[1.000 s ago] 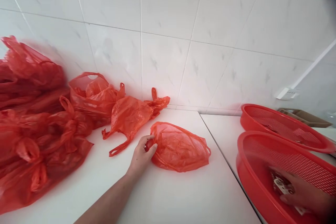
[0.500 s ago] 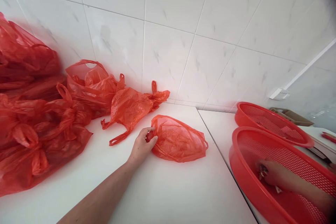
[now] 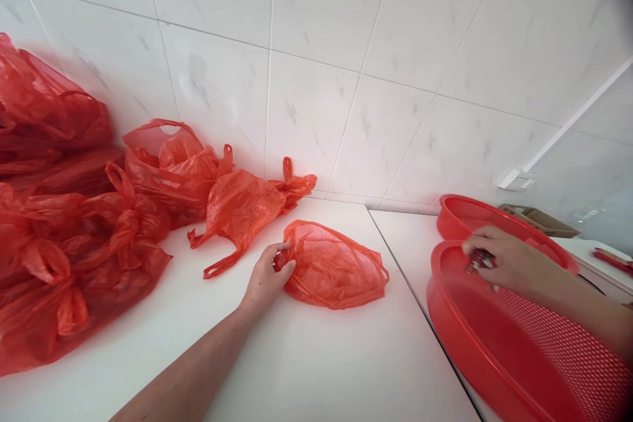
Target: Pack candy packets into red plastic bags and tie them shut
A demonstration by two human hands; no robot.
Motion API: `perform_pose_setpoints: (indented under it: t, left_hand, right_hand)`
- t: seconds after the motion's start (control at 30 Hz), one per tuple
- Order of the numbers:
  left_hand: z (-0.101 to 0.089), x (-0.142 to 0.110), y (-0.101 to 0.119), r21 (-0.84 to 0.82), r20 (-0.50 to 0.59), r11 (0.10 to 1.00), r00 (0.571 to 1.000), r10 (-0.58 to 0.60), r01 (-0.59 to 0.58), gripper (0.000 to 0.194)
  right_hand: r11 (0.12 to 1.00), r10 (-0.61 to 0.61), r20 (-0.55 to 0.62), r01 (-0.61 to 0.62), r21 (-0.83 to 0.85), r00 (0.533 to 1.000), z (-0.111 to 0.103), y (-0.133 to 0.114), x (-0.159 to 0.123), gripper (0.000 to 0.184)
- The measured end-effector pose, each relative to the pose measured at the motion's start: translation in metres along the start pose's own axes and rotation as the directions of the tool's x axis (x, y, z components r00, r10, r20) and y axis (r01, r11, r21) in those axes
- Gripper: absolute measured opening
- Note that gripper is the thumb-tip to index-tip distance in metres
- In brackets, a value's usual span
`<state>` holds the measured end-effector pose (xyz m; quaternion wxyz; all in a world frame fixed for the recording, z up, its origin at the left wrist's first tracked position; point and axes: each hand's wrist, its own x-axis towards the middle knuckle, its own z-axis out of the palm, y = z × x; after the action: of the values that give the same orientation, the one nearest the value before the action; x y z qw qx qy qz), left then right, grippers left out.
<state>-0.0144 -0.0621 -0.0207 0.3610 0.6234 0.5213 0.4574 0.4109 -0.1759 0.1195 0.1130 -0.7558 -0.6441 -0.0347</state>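
Note:
On the white tabletop lies a red plastic bag (image 3: 336, 267), its mouth spread. My left hand (image 3: 267, 273) pinches the bag's left edge between thumb and fingers. Over the near red plastic basket (image 3: 475, 356), my right hand (image 3: 487, 257) is closed around several small dark-red and whitish pieces, too blurred to name. These pieces (image 3: 479, 260) poke out below the fingers. The basket has mesh walls, and the part of its floor in view is bare red.
Filled red bags (image 3: 64, 257) are heaped at the left, with a crumpled red bag (image 3: 247, 201) beside them. A second red basket (image 3: 457, 214) stands behind the near one. A cardboard box (image 3: 539, 221) and a wall socket (image 3: 517, 179) are at the far right. The tiled wall bounds the back.
My right hand has risen from inside the near basket to above its rim, carrying the small pieces. My left hand keeps its pinch on the bag. The view has shifted slightly.

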Motion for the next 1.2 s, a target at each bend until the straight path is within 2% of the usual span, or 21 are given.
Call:
perform_pose_setpoints:
  t: [0.03,0.1,0.17,0.23,0.27,0.33,0.43,0.5,0.53,0.6,0.67,0.7,0.77,0.83,0.9,0.97,1.07,1.13,1.2]
  left_hand:
    - [0.000,0.000,0.000,0.000,0.002,1.000,1.000,0.000,0.000,0.038]
    - [0.000,-0.001,0.001,0.002,0.008,1.000,1.000,0.001,-0.001,0.039]
    - [0.000,-0.002,0.001,0.005,0.010,1.000,1.000,0.003,-0.003,0.039]
    - [-0.001,-0.002,0.002,0.007,0.004,1.000,1.000,0.008,-0.008,0.039]
    - [-0.001,-0.003,0.002,0.008,-0.001,1.000,1.000,0.012,-0.012,0.039]
    - [-0.001,-0.003,0.002,0.009,-0.009,1.000,1.000,0.021,-0.021,0.039]
    - [-0.001,-0.002,0.000,0.008,-0.018,0.999,0.999,0.033,-0.033,0.039]
    - [-0.001,-0.002,-0.001,0.003,-0.014,0.999,0.999,0.036,-0.036,0.038]
    - [-0.001,-0.001,-0.002,-0.001,-0.010,0.999,0.999,0.036,-0.036,0.039]
    - [0.000,-0.001,-0.002,-0.012,-0.003,0.999,0.999,0.033,-0.033,0.039]
    - [0.000,-0.001,-0.001,-0.024,0.002,0.999,1.000,0.029,-0.029,0.039]
    - [0.001,-0.001,0.000,-0.029,0.002,0.999,1.000,0.026,-0.026,0.039]
    - [0.002,-0.002,0.000,-0.034,-0.004,0.999,1.000,0.021,-0.021,0.039]
    - [0.003,-0.002,0.000,-0.030,-0.015,0.999,1.000,0.018,-0.019,0.039]
    - [0.003,-0.002,-0.001,-0.022,-0.028,1.000,0.999,0.022,-0.022,0.040]
    - [0.004,-0.002,-0.002,-0.013,-0.042,0.999,0.999,0.031,-0.032,0.041]
    - [0.003,-0.002,-0.002,-0.001,-0.067,0.999,0.996,0.051,-0.051,0.045]
    - [0.004,-0.002,-0.003,0.009,-0.082,0.998,0.995,0.059,-0.059,0.048]
    - [0.005,-0.001,-0.004,0.031,-0.097,0.998,0.994,0.060,-0.057,0.053]
  right_hand:
    - [0.995,-0.092,0.029,0.091,0.047,0.995,-0.007,-0.023,0.005,0.020]
    - [0.968,-0.232,0.008,0.230,0.101,0.973,-0.012,-0.074,0.013,0.017]
    - [0.920,-0.349,0.055,0.331,0.210,0.935,-0.001,-0.124,0.021,0.019]
    - [0.850,-0.511,0.096,0.485,0.204,0.854,0.021,-0.168,0.029,0.022]
    - [0.817,-0.570,0.115,0.545,0.190,0.814,0.035,-0.186,0.034,0.023]
    - [0.783,-0.620,0.150,0.599,0.166,0.770,0.061,-0.213,0.043,0.024]
    - [0.782,-0.622,0.198,0.597,0.178,0.757,0.085,-0.234,0.056,0.023]
    - [0.786,-0.618,0.208,0.586,0.196,0.758,0.087,-0.237,0.061,0.025]
    - [0.797,-0.603,0.196,0.568,0.207,0.774,0.085,-0.235,0.061,0.023]
    - [0.842,-0.514,0.111,0.475,0.254,0.851,0.080,-0.225,0.058,0.020]
    - [0.880,-0.337,-0.048,0.333,0.339,0.940,0.081,-0.208,0.050,0.025]
    - [0.884,-0.231,-0.128,0.263,0.387,0.965,0.086,-0.199,0.046,0.028]
    - [0.879,-0.033,-0.244,0.145,0.454,0.969,0.104,-0.179,0.037,0.041]
    - [0.860,0.143,-0.280,0.021,0.510,0.949,0.129,-0.161,0.028,0.059]
    - [0.795,0.303,-0.218,-0.120,0.594,0.928,0.153,-0.147,0.021,0.075]
    - [0.684,0.399,-0.077,-0.241,0.688,0.914,0.169,-0.137,0.017,0.082]
    - [0.513,0.395,0.095,-0.306,0.802,0.914,0.175,-0.128,0.015,0.065]
    - [0.442,0.370,0.117,-0.285,0.850,0.922,0.173,-0.124,0.015,0.048]
    - [0.388,0.374,0.109,-0.263,0.883,0.921,0.171,-0.121,0.014,0.042]
